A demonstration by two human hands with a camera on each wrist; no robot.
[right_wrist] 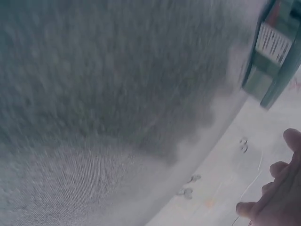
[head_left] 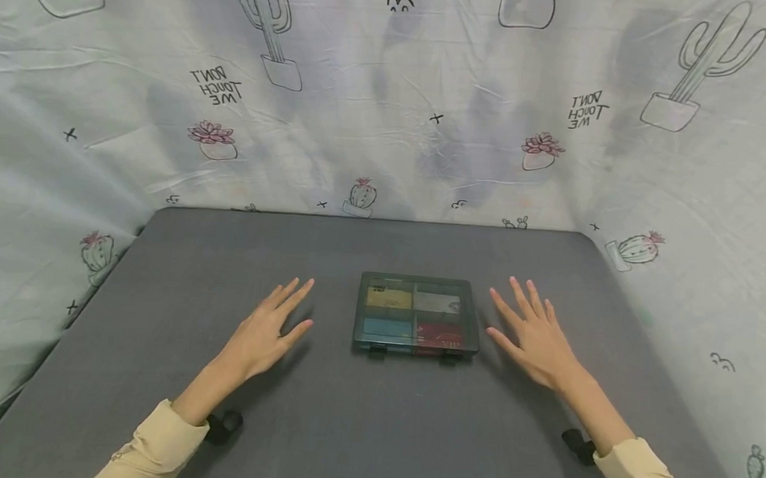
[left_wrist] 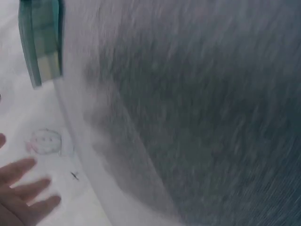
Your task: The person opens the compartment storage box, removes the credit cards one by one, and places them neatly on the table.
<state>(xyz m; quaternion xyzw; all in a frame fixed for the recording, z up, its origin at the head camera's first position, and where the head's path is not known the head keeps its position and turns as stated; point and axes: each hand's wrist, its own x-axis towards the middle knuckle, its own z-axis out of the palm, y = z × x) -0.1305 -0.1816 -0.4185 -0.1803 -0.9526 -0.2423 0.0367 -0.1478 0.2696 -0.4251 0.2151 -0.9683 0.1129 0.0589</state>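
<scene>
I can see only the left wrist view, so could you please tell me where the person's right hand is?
Observer: In the head view, the right hand is just beyond the right side of the see-through box, fingers spread, with a gap between hand and box.

Operator: Thank you. My picture cuts the box off at the top edge; could you tell me how it is divided inside?

Observer: From the head camera, it shows four sections, in two rows of two.
</scene>
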